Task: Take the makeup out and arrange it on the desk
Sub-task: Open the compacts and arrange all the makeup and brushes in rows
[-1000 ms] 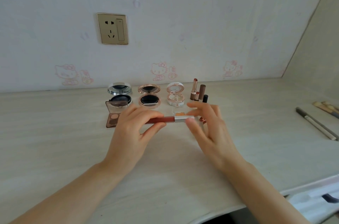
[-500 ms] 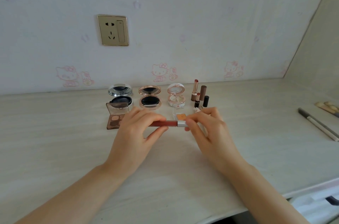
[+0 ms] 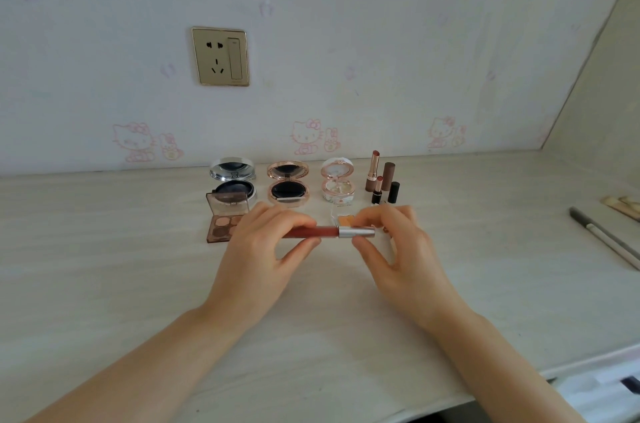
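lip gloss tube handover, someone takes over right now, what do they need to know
Left hand grips the red body of the lip gloss tube, held level above the desk. Right hand pinches its silver cap.
Done: three open compacts in a row at the back, eyeshadow palette open in front of them, lipsticks standing to their right.
Left: set the tube down with the rest. Whether more makeup waits out of view cannot be told.

lip gloss (horiz.) | L grip: red tube | R grip: silver cap
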A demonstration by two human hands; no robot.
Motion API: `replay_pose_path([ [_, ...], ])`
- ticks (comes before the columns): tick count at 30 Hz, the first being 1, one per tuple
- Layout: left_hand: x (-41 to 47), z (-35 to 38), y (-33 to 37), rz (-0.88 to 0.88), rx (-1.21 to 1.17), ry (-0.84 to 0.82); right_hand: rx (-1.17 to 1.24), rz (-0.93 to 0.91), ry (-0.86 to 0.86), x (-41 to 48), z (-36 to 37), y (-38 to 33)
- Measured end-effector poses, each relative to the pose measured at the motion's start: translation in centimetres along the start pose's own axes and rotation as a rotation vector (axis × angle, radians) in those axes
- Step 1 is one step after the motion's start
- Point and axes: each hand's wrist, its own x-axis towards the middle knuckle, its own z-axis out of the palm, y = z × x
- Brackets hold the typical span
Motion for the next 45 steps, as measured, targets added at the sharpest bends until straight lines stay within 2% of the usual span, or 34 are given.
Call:
replay_pose_path([
  [4, -0.1, 0.0, 0.1, 0.002, -0.015, 0.003, 0.028, 0.045, -0.004, 0.1, -0.2, -0.2],
  [16, -0.1, 0.0, 0.2, -0.035, -0.07, -0.023, 0.04, 0.018, 0.082, 0.3, -0.2, -0.2],
  [24, -0.4, -0.2, 1.3, -0.03, -0.064, -0.036, 0.472, 0.284, 0.104, 1.1, -1.6, 0.0],
  [27, -0.4, -0.1, 1.7, 0.033, -0.047, -0.075, 0.545, 0.394, 0.108, 1.7, -2.8, 0.2],
  [31, -0.5, 0.2, 2.3, 0.149, -0.013, -0.163, 0.489, 0.422, 0.135, 2.2, -4.3, 0.7],
  [37, 0.0, 1.0, 3.5, 0.363, 0.083, -0.24, 0.508, 0.469, 0.069, 2.4, -6.3, 2.1],
  [45, 1.5, 4.1, 6.8, 0.292, -0.062, -0.274, 0.531, 0.538, 0.149, 3.6, -9.5, 3.9],
])
